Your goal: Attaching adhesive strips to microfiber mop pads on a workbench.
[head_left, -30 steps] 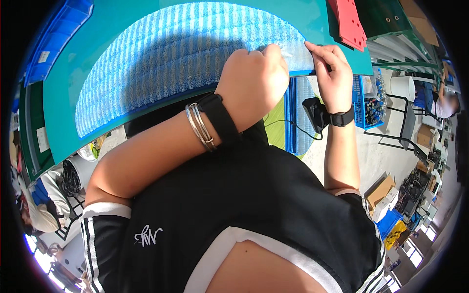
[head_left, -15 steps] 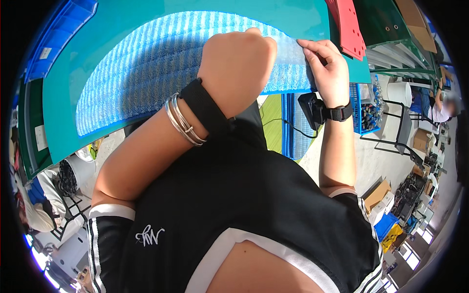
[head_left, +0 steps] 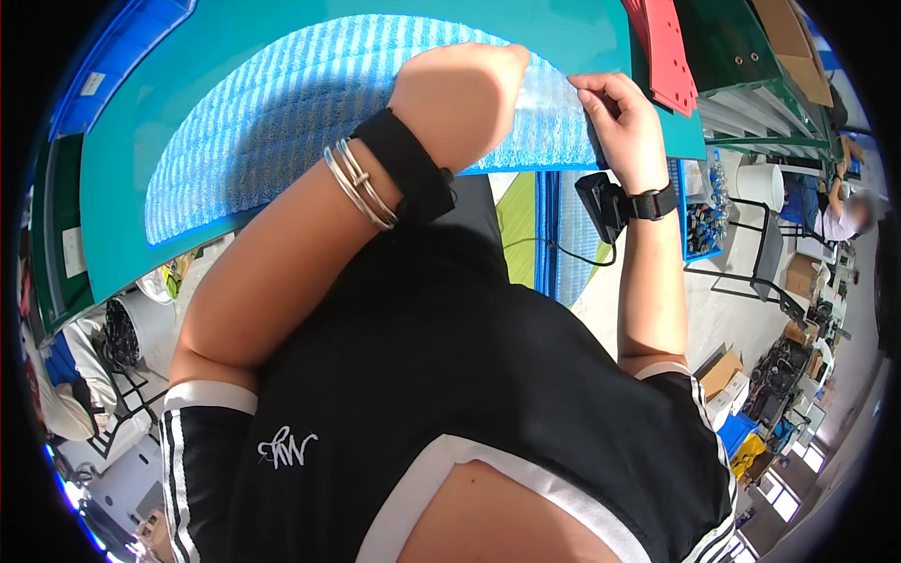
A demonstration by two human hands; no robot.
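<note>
A large half-round mat (head_left: 282, 122) of blue and white striped plush lies across the table, its straight side toward me. My left hand (head_left: 460, 101) is closed in a fist over the right part of the mat, back of the hand up; its fingertips are hidden. At the mat's right end, my right hand (head_left: 629, 131) pinches thumb and forefinger together. Between both hands a pale, thin see-through sheet (head_left: 552, 98) covers some of the plush, and its edge meets my right fingertips.
The table (head_left: 122, 197) has a green top. Red sheets with holes (head_left: 662, 61) lie at its far right, and a blue tray (head_left: 113, 66) stands far left. Below the right edge hangs a blue basket (head_left: 699, 220) of small parts. Another person (head_left: 845, 216) is farther off right.
My left fist has tilted and shifted slightly away from me and to the left. My right hand keeps its pinch in nearly the same place. The view has shifted a little.
</note>
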